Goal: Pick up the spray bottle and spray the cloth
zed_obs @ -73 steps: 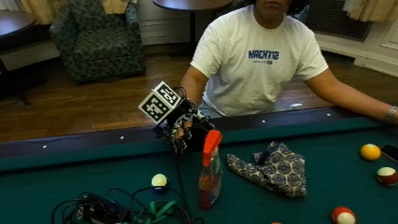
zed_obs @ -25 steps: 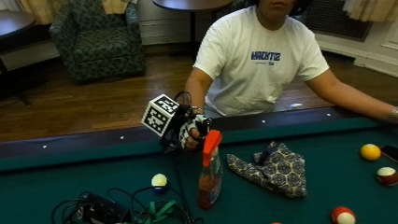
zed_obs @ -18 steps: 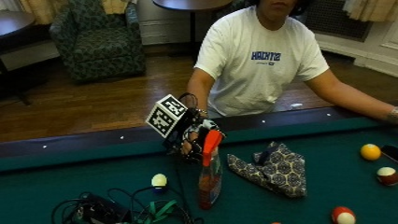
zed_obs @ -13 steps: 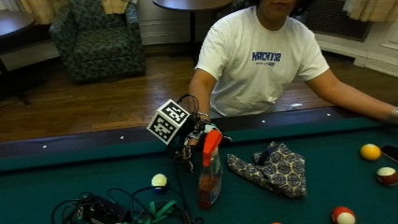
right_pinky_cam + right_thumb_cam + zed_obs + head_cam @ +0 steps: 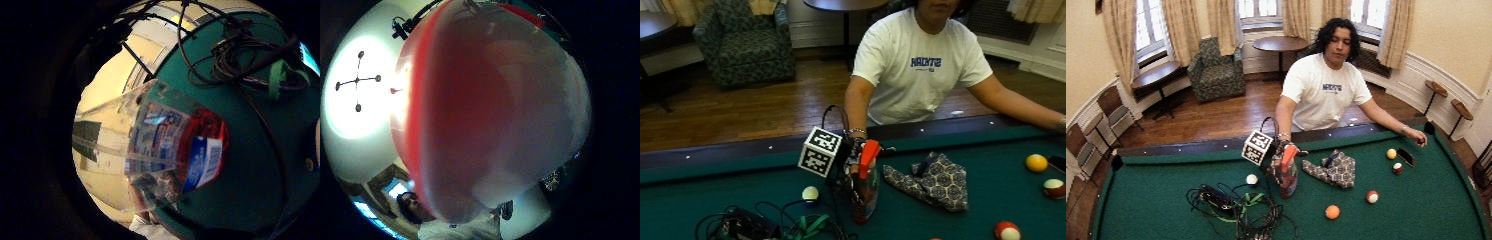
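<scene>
A clear spray bottle (image 5: 865, 200) with an orange trigger head and reddish liquid stands upright on the green felt (image 5: 740, 185) of a pool table. My gloved right hand (image 5: 848, 162) is at the bottle's neck, just under the head, with fingers curled round it. The bottle's head fills the thumb side palm view (image 5: 485, 110). The bottle's labelled body (image 5: 175, 150) shows in the little finger side palm view. A patterned dark cloth (image 5: 933, 180) lies crumpled on the felt just to the right of the bottle, apart from it. In the wide outside view, hand (image 5: 1279, 150), bottle (image 5: 1285, 182) and cloth (image 5: 1332, 169) stand the same way.
A pale ball (image 5: 810, 193) lies left of the bottle, beside a tangle of black cables (image 5: 766, 225). A yellow ball (image 5: 1036, 162), a striped ball (image 5: 1054, 187) and a red ball (image 5: 1007, 231) lie at the right. The person's bare hand (image 5: 1415, 137) rests on the far right rail.
My gloved hand has come in from the left to the bottle's neck and closed round it. The bottle still stands where it was; the cloth has not moved.
</scene>
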